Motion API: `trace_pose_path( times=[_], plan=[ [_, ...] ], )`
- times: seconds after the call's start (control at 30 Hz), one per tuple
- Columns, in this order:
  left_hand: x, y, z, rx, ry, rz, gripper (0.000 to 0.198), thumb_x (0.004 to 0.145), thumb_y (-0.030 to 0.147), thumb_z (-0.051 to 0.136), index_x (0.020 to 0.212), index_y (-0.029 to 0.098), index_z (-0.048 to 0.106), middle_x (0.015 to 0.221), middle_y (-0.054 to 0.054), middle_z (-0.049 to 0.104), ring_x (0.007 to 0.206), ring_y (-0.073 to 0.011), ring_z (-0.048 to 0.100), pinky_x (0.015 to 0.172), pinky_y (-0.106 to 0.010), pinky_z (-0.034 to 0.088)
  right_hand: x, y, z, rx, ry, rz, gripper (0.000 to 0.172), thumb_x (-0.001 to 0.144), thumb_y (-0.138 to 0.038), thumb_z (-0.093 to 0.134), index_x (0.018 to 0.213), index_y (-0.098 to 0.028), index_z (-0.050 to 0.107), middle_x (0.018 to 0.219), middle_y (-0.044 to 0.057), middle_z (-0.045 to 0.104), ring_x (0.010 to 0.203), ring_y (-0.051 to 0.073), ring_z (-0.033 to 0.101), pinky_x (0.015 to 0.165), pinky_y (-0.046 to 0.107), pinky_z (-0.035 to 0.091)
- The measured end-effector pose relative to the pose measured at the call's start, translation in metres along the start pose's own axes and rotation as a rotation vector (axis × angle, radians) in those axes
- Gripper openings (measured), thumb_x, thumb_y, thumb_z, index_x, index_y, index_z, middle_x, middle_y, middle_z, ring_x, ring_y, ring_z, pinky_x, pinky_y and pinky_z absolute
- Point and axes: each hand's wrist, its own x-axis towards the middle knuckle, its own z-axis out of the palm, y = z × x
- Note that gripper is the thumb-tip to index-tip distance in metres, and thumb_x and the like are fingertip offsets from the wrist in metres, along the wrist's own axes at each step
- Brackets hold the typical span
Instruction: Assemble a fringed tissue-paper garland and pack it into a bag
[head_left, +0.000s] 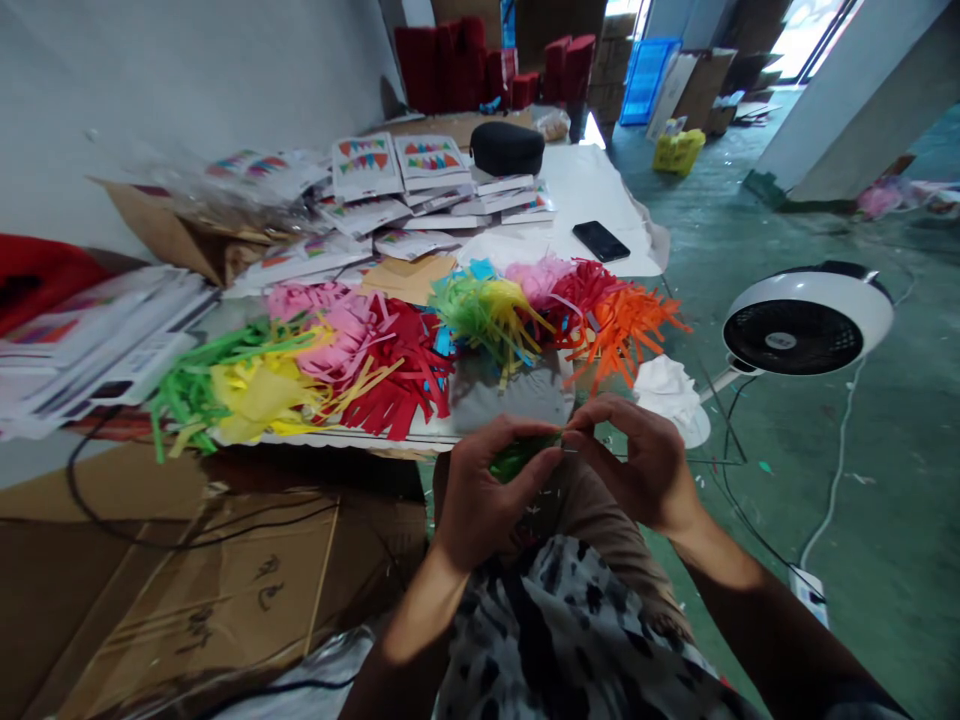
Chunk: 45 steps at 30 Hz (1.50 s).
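My left hand (487,490) and my right hand (630,460) meet above my lap, and their fingers pinch a small bundle of green paper strips (519,457) from both sides. Part of the bundle is hidden by my fingers. Just beyond my hands, at the table's near edge, lies a grey sheet (517,395). Heaps of fringed tissue paper spread along that edge: green and yellow (232,385), pink (337,335), red (397,365) and orange (622,325). A crumpled white paper or cloth (667,390) lies to the right of my right hand.
Packaged paper banners (365,167) are stacked on the white table, with a black pouch (508,148) and a phone (600,241). A white floor fan (806,320) stands to the right. Flattened cardboard (187,590) lies to the left, and a cable crosses it.
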Motion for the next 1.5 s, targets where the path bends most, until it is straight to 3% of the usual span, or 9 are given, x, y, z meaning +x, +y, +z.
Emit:
trace_pose_path(
  times=[0.4, 0.53, 0.63, 0.77, 1.07, 1.23, 1.3, 1.37, 1.5],
  plan=[
    [0.001, -0.011, 0.002, -0.024, 0.054, -0.133, 0.016, 0.087, 0.037, 0.081, 0.089, 0.021, 0.081, 0.086, -0.004, 0.080, 0.082, -0.0196, 0.074, 0.078, -0.029, 0.057, -0.007, 0.014, 0.004, 0.232, -0.097, 0.228, 0.027, 0.092, -0.041, 0.078, 0.111, -0.023, 0.075, 0.103, 0.006, 0.075, 0.093, 0.021, 0.069, 0.083, 0.034, 0.056],
    [0.003, -0.012, 0.002, -0.002, -0.018, -0.100, 0.020, 0.091, 0.038, 0.077, 0.101, 0.021, 0.080, 0.095, -0.005, 0.080, 0.088, -0.0199, 0.074, 0.082, -0.029, 0.057, -0.009, 0.016, 0.004, 0.206, 0.032, 0.217, 0.013, 0.095, -0.037, 0.074, 0.095, -0.023, 0.074, 0.091, 0.003, 0.072, 0.085, 0.018, 0.067, 0.078, 0.031, 0.053],
    [0.005, -0.012, 0.003, 0.098, -0.110, -0.019, 0.025, 0.094, 0.040, 0.073, 0.112, 0.023, 0.078, 0.105, -0.006, 0.080, 0.099, -0.0223, 0.073, 0.089, -0.032, 0.054, -0.007, 0.013, 0.003, 0.159, -0.039, 0.149, 0.011, 0.095, -0.031, 0.074, 0.089, -0.023, 0.073, 0.087, 0.003, 0.070, 0.082, 0.018, 0.065, 0.076, 0.031, 0.051],
    [0.005, -0.013, 0.002, 0.202, -0.177, 0.062, 0.021, 0.100, 0.038, 0.064, 0.099, 0.023, 0.078, 0.097, -0.006, 0.079, 0.097, -0.0226, 0.071, 0.090, -0.034, 0.049, -0.004, 0.007, -0.002, 0.112, -0.129, 0.109, 0.010, 0.098, -0.028, 0.070, 0.089, -0.022, 0.071, 0.085, 0.003, 0.068, 0.080, 0.018, 0.063, 0.073, 0.031, 0.049],
    [0.009, 0.007, -0.013, 0.093, -0.335, 0.051, 0.030, 0.105, 0.040, 0.055, 0.088, 0.020, 0.070, 0.081, -0.003, 0.073, 0.077, -0.0166, 0.066, 0.073, -0.027, 0.046, -0.005, -0.015, -0.010, -0.022, 0.179, 0.044, 0.010, 0.094, -0.022, 0.072, 0.086, -0.025, 0.067, 0.086, 0.003, 0.064, 0.081, 0.020, 0.061, 0.071, 0.034, 0.047],
    [0.019, -0.008, -0.020, 0.199, -0.421, 0.150, 0.021, 0.105, 0.031, 0.052, 0.095, 0.020, 0.065, 0.086, -0.005, 0.070, 0.078, -0.0170, 0.064, 0.070, -0.026, 0.045, -0.003, -0.016, -0.011, 0.026, 0.379, 0.102, 0.008, 0.095, -0.024, 0.071, 0.088, -0.025, 0.068, 0.088, 0.004, 0.063, 0.085, 0.022, 0.059, 0.076, 0.036, 0.047],
    [0.028, -0.018, -0.031, 0.299, -0.390, 0.217, 0.014, 0.102, 0.024, 0.052, 0.097, 0.020, 0.065, 0.089, -0.005, 0.069, 0.082, -0.0186, 0.064, 0.074, -0.028, 0.046, -0.002, -0.012, -0.014, 0.032, 0.383, 0.120, 0.005, 0.097, -0.025, 0.069, 0.092, -0.025, 0.070, 0.092, 0.004, 0.064, 0.089, 0.022, 0.060, 0.079, 0.035, 0.048],
    [0.044, -0.023, -0.049, 0.446, -0.296, 0.279, 0.016, 0.100, 0.018, 0.051, 0.103, 0.021, 0.066, 0.096, -0.006, 0.069, 0.088, -0.0204, 0.064, 0.078, -0.030, 0.047, -0.003, -0.007, -0.016, 0.038, 0.293, 0.137, 0.007, 0.098, -0.026, 0.067, 0.103, -0.026, 0.072, 0.097, 0.004, 0.065, 0.094, 0.021, 0.062, 0.083, 0.034, 0.049],
    [0.088, -0.023, -0.098, 0.850, 0.048, 0.335, 0.028, 0.095, 0.019, 0.056, 0.118, 0.025, 0.071, 0.105, -0.008, 0.064, 0.097, -0.0270, 0.059, 0.084, -0.038, 0.045, -0.014, 0.002, -0.013, 0.026, 0.123, 0.232, 0.023, 0.102, -0.028, 0.062, 0.124, -0.028, 0.068, 0.097, 0.003, 0.067, 0.093, 0.020, 0.066, 0.083, 0.033, 0.051]
  ],
)
